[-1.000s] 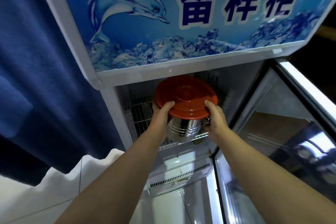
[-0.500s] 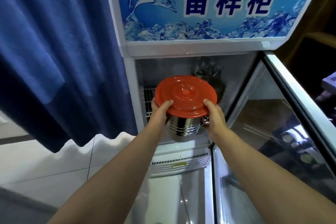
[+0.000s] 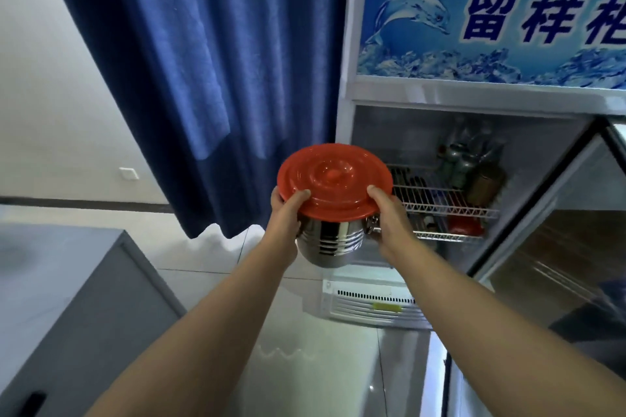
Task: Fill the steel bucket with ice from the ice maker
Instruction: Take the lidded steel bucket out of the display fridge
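A ribbed steel bucket [image 3: 333, 240] with a round orange-red lid [image 3: 333, 178] on top is held in the air in front of me. My left hand [image 3: 286, 213] grips its left side, thumb on the lid's rim. My right hand [image 3: 389, 218] grips the right side by the handle lug, thumb on the lid too. The bucket hangs just left of an open white display fridge [image 3: 437, 95] with a blue dolphin panel. The lid hides what is inside the bucket.
The fridge's glass door [image 3: 555, 240] stands open to the right. Bottles and jars [image 3: 471, 169] sit on a wire shelf [image 3: 440, 203] inside. A blue curtain [image 3: 203, 78] hangs on the left. A grey cabinet [image 3: 67, 298] stands at the lower left on a white tiled floor.
The bucket has come out of the fridge compartment and now hangs in front of it. My view has swung left, bringing the curtain, wall and grey cabinet into sight.
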Tool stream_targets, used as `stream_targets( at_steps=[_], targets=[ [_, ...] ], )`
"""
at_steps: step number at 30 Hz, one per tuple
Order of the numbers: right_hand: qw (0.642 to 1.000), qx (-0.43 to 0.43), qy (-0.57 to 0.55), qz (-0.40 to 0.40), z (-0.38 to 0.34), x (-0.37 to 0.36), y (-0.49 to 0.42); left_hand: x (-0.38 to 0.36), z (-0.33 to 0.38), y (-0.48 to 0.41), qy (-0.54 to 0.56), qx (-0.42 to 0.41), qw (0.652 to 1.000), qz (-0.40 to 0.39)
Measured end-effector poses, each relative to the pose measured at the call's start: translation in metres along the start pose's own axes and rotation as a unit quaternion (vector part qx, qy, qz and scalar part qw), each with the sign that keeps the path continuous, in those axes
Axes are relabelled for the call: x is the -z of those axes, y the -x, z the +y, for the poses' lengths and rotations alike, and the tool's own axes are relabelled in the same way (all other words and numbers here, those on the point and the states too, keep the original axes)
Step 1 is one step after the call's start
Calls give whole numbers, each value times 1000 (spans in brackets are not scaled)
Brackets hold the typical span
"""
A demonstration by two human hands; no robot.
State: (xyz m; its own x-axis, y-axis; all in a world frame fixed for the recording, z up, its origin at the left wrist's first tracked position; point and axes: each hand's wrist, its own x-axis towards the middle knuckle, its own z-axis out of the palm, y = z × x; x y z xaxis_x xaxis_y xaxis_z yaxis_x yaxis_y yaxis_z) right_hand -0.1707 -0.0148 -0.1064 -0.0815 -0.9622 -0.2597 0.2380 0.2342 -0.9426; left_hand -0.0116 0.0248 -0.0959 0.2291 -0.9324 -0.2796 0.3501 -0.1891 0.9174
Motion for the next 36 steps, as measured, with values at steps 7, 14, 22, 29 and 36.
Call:
stream_targets(
  at_steps=[7,14,22,29,36],
  targets=[
    [997,-27,20,-65,26,-117,16,106,38,5,40,-35,995,82],
    [989,-47,39,-133,58,-250,51,236,84,12,28,-72,989,123],
    [976,-56,54,-203,96,-374,101,363,120,33,43,-95,975,194],
    [967,-90,46,-234,134,-453,131,455,127,45,42,-85,966,240],
    [965,-102,52,-237,160,-488,141,500,121,44,54,-76,960,263]
  ],
)
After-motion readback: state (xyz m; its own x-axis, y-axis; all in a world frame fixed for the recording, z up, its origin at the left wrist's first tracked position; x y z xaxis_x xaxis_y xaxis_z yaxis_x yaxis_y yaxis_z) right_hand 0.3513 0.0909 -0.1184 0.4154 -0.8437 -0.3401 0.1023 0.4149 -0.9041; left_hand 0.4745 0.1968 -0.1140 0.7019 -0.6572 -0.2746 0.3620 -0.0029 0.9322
